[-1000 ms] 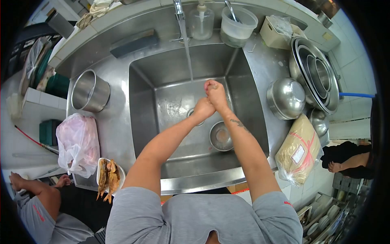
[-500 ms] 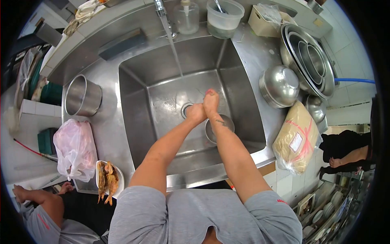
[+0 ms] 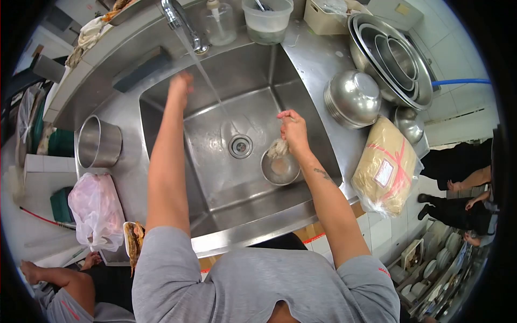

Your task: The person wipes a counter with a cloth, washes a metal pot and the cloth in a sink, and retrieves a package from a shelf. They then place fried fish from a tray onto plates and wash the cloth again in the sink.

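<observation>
My right hand (image 3: 293,132) is closed on a pale, frayed scrubbing pad (image 3: 278,148), over the right part of the steel sink (image 3: 215,177). Just under the pad, a small metal bowl (image 3: 280,171) rests on the sink floor, with a little liquid or residue inside. My left hand (image 3: 181,86) is raised at the back left of the sink, to the left of the falling water; its fingers are blurred and partly hidden. Water runs from the faucet (image 3: 180,21) toward the round drain (image 3: 240,146).
On the right counter are stacked steel bowls (image 3: 353,99), large nested basins (image 3: 396,59) and a tied plastic-wrapped package (image 3: 385,167). At left stand a steel pot (image 3: 99,142), a pink-white plastic bag (image 3: 96,210) and a dish of fried fish (image 3: 134,239). Other people are at both sides.
My hands, together over the sink before, are now apart: the left has gone up and left, the right holds the scrubbing pad over the bowl. The head view has shifted slightly.
</observation>
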Available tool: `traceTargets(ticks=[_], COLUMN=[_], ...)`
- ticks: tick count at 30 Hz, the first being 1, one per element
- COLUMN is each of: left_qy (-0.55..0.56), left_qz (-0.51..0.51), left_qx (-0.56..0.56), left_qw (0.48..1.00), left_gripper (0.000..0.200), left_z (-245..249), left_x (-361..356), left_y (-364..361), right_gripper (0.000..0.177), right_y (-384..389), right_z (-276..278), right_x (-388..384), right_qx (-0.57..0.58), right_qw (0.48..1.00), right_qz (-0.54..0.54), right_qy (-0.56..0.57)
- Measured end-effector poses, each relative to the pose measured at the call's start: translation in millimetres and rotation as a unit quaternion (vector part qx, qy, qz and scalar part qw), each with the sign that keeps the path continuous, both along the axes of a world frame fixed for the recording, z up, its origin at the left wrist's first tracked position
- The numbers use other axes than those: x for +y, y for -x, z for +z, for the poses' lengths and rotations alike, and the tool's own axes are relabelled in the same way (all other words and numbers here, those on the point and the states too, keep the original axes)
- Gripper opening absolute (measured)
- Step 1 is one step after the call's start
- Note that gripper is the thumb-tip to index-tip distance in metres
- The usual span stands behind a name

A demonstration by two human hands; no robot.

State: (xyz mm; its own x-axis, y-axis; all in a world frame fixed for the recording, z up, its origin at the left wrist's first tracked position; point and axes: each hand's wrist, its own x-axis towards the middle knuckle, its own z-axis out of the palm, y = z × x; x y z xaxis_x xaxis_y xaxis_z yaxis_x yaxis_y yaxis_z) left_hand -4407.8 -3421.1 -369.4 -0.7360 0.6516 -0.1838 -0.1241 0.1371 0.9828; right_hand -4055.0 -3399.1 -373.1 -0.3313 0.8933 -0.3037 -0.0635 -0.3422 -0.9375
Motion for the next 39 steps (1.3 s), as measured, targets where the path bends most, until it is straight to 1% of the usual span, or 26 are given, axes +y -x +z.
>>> traceTargets(ticks=[2,5,6,7,8,9,10,12,13,14,15,16,18,21,23,25,26,27,29,31,32,33,35,36,37,39], left_qy=[-0.143,-0.131,-0.042,0.043,0.04,0.136,0.126,0.227,0.24,0.253,0.296,0.297,0.407,0.326,0.263,0.279,0.292,0.304,0.335,0.314,0.297,0.274,0.183,0.153,0.123,0.067], left_qz=[0.035,-0.006,-0.048,-0.09,-0.152,-0.21,-0.285,-0.379,-0.429,-0.474,-0.476,-0.488,-0.44,-0.374,-0.365,-0.389,-0.379,-0.367,-0.297,-0.155,-0.09,-0.024,0.081,0.139,0.192,0.263], left_qx=[-0.057,0.033,0.164,0.293,0.416,0.451,0.564,0.497,0.423,0.345,0.301,0.309,0.334,0.272,0.196,0.139,0.084,0.034,-0.043,-0.128,-0.141,-0.151,-0.182,-0.196,-0.211,-0.274], left_qw=[0.987,0.991,0.984,0.951,0.896,0.857,0.764,0.747,0.761,0.77,0.772,0.761,0.728,0.824,0.872,0.867,0.874,0.878,0.893,0.928,0.94,0.949,0.963,0.959,0.951,0.923], left_gripper=[0.027,0.027,0.027,0.027,0.035,0.047,0.048,0.044,0.043,0.043,0.036,0.03,0.023,0.019,0.02,0.026,0.03,0.033,0.041,0.045,0.046,0.048,0.047,0.047,0.046,0.046], left_z=[13,48,52,56,41,67,64,80,85,91,102,103,99,111,103,96,94,92,76,56,45,39,39,40,41,36], left_x=[35,62,61,59,58,35,20,-30,-60,-90,-122,-151,-199,-260,-297,-334,-354,-373,-416,-458,-479,-493,-515,-521,-522,-523], left_y=[20,-1,-7,-2,23,2,3,-28,-41,-55,-73,-80,-87,-139,-181,-222,-239,-252,-265,-269,-265,-260,-253,-249,-244,-227], right_gripper=[0.011,0.021,0.024,0.026,0.026,0.027,0.027,0.024,0.023,0.02,0.016,0.015,0.012,0.012,0.015,0.017,0.018,0.019,0.024,0.025,0.028,0.028,0.028,0.035,0.038,0.045], right_y=[-13,-22,-26,-30,-34,-38,-45,-65,-75,-88,-105,-120,-154,-202,-227,-241,-247,-250,-262,-270,-273,-276,-278,-281,-282,-294], right_z=[14,33,36,38,40,43,45,49,51,52,56,59,63,53,38,38,45,50,47,47,49,51,50,48,51,65], right_x=[-13,-37,-45,-52,-60,-68,-74,-83,-90,-95,-98,-103,-116,-135,-147,-160,-167,-172,-181,-187,-191,-192,-198,-200,-206,-216], right_qx=[0.016,0.035,0.045,0.057,0.075,0.091,0.106,0.123,0.132,0.114,0.134,0.118,0.104,0.089,0.091,0.078,0.068,0.061,0.054,0.045,0.039,0.039,0.042,0.01,0.026,0.048], right_qw=[0.999,0.994,0.992,0.989,0.986,0.983,0.979,0.979,0.979,0.986,0.983,0.987,0.991,0.99,0.982,0.972,0.967,0.961,0.96,0.962,0.966,0.97,0.979,0.987,0.994,0.997], right_qz=[0.014,0.048,0.059,0.067,0.074,0.082,0.093,0.081,0.078,0.058,0.051,0.016,-0.037,-0.105,-0.165,-0.218,-0.243,-0.267,-0.273,-0.269,-0.255,-0.239,-0.198,-0.157,-0.109,-0.023], right_qy=[0.035,0.088,0.103,0.118,0.128,0.138,0.148,0.138,0.135,0.11,0.115,0.107,0.078,0.022,0.016,0.024,0.037,0.048,0.035,0.017,0.025,0.01,-0.012,-0.014,0.012,0.058])
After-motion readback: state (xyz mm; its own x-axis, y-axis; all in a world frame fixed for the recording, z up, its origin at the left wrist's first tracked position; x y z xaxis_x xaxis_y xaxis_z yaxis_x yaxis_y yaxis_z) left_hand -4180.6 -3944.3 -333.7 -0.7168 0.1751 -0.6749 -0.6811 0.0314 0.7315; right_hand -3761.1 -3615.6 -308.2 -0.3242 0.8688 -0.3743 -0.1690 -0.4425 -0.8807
